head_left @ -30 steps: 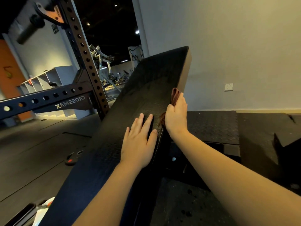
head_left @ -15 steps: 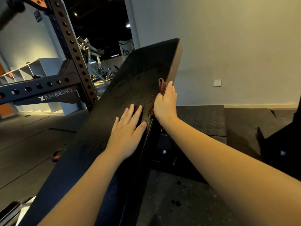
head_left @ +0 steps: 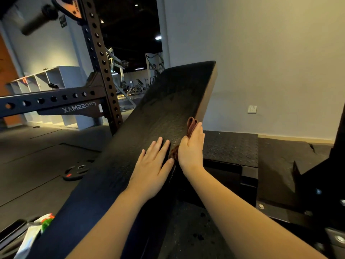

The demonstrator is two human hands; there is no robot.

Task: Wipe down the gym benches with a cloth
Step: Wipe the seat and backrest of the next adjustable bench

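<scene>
Open dark floor (head_left: 28,156) lies left of the inclined black textured bench pad (head_left: 168,109). The left hand (head_left: 151,165) lies flat, fingers spread, near its right edge; the right hand (head_left: 192,150) clasps a folded reddish-brown cloth (head_left: 190,126) against that edge.

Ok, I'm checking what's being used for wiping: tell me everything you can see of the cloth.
The cloth is reddish-brown, soft fabric, folded over itself. The right hand grips it, so only a folded end above the fingers and a bunched bit beside the palm show. It is pressed against the right edge of the black, tilted bench pad. Whether it is damp cannot be told.
</scene>
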